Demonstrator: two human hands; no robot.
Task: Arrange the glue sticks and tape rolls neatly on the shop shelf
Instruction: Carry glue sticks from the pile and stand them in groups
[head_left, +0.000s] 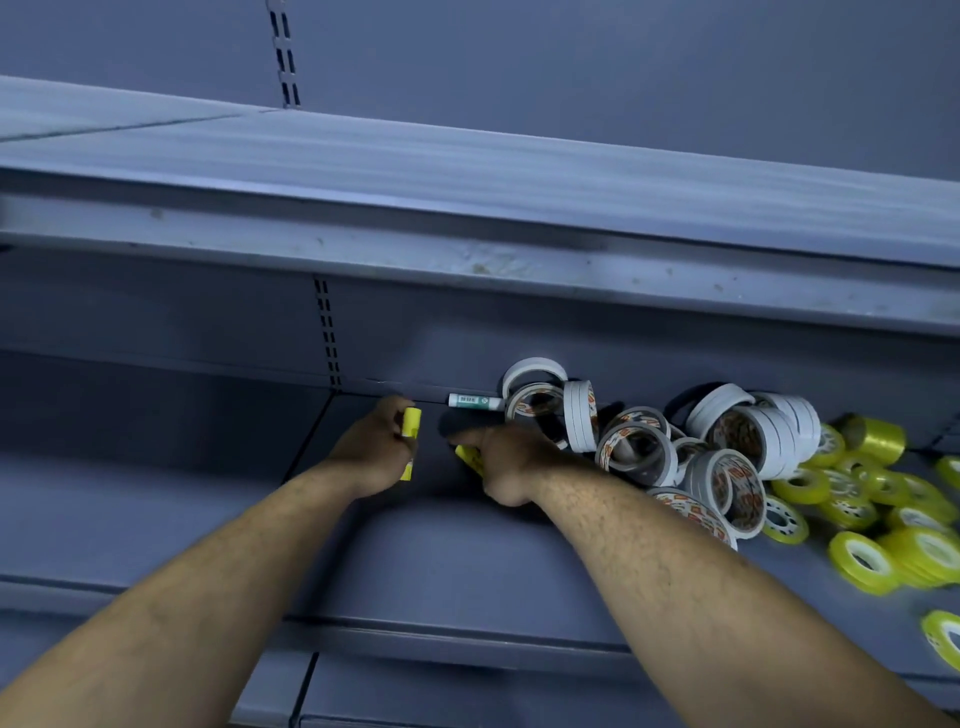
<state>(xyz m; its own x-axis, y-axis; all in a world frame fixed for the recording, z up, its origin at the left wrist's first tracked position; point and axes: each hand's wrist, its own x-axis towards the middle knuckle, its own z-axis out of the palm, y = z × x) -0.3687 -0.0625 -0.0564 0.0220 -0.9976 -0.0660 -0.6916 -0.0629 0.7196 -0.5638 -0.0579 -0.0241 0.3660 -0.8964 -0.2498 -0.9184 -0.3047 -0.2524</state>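
Note:
My left hand (375, 448) grips a yellow glue stick (411, 422) upright near the back of the grey shelf (426, 561); a second yellow end pokes out below the fist. Just to its right my right hand (501, 457) holds another yellow glue stick (469, 459), index finger stretched out to the left. A white-and-green glue stick (475, 401) lies flat against the back wall. A jumbled heap of white tape rolls (639, 447) sits right of my right hand, with several yellow tape rolls (862, 519) scattered further right.
The upper shelf (467, 208) overhangs the working shelf, leaving a low gap. A slotted upright (327, 332) runs down the back panel. The shelf surface left of my hands holds nothing.

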